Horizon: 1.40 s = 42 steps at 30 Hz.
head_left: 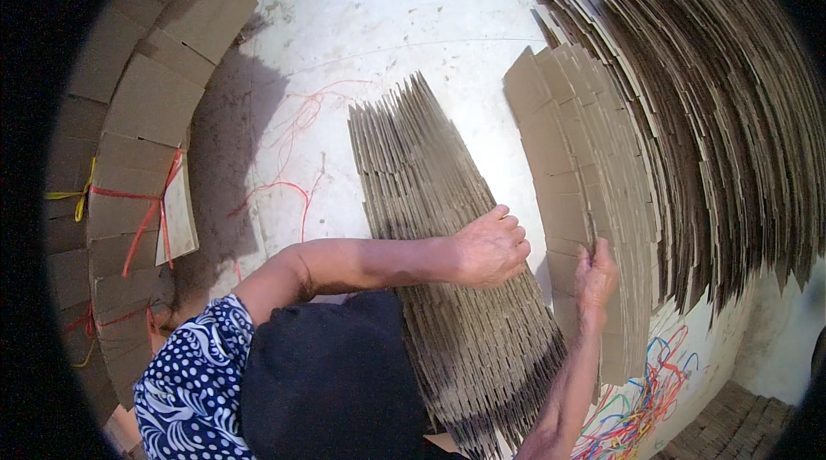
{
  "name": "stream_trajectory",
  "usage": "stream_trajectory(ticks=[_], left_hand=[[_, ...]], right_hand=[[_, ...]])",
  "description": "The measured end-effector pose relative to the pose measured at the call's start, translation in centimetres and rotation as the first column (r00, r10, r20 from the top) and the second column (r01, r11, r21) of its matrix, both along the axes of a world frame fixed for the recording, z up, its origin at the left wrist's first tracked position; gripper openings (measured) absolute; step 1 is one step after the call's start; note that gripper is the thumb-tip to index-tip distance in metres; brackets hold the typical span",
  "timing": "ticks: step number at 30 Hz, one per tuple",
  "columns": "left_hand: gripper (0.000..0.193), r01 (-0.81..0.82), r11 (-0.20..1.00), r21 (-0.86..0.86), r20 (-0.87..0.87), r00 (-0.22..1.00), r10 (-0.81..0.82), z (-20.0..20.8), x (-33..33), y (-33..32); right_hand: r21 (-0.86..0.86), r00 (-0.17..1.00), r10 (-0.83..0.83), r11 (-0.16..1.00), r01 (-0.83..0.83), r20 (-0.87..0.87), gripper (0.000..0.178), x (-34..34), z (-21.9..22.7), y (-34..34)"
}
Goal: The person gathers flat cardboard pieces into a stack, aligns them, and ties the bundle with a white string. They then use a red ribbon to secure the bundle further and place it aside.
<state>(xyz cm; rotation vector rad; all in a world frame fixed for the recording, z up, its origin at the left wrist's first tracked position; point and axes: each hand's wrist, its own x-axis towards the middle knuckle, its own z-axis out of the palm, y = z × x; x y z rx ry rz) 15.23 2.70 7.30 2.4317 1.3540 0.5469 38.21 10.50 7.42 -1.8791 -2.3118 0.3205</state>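
Observation:
A long row of tightly packed folded cardboard pieces [422, 163] lies on the pale floor in front of me, edges up. My left hand [492, 246] reaches across it with curled fingers, at its right side; whatever those fingers hold is hidden. Just to the right leans a bundle of flat brown cardboard sheets [551, 142]. My right hand [595, 273] is closed at that bundle, its thumb and fingers pinching a cardboard sheet's edge, though the fingertips are partly hidden. A dark cloth-covered shape [335, 382] blocks the lower middle of the view.
Large rows of stacked cardboard [705, 116] fill the right side. On the left stands a cardboard stack [155, 98], tied with red string [129, 194] and yellow string [84, 193]. Loose red string [301, 116] lies on the floor; a tangle of coloured strings [641, 408] is lower right.

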Motion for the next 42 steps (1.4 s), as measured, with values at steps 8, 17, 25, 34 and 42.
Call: stream_trajectory(ticks=[8,17,25,34,42], left_hand=[[0.029,0.015,1.000,-0.023,-0.001,1.000,-0.015,0.2,0.0,0.0],[0.022,0.008,1.000,0.013,-0.014,1.000,-0.008,-0.1,0.0,0.0],[0.025,0.020,1.000,0.003,0.020,1.000,-0.020,0.0,0.0,0.1],[0.021,0.017,0.998,0.064,0.049,0.999,-0.020,0.1,-0.3,-0.3],[0.021,-0.014,0.990,0.139,0.076,0.997,0.003,-0.1,-0.5,-0.6]], right_hand=[[0.349,0.969,-0.047,0.936,-0.041,0.242,0.030,0.3,-0.2,0.5],[0.334,0.987,0.068,0.936,-0.115,0.149,0.033,1.0,-1.0,0.7],[0.303,0.992,0.084,0.952,-0.051,-0.096,0.041,0.8,-1.3,0.4],[0.088,0.944,0.199,0.979,-0.182,-0.263,0.045,1.9,-1.6,0.3],[-0.172,0.928,0.217,0.945,-0.278,-0.303,0.040,-1.3,1.4,-4.2]])
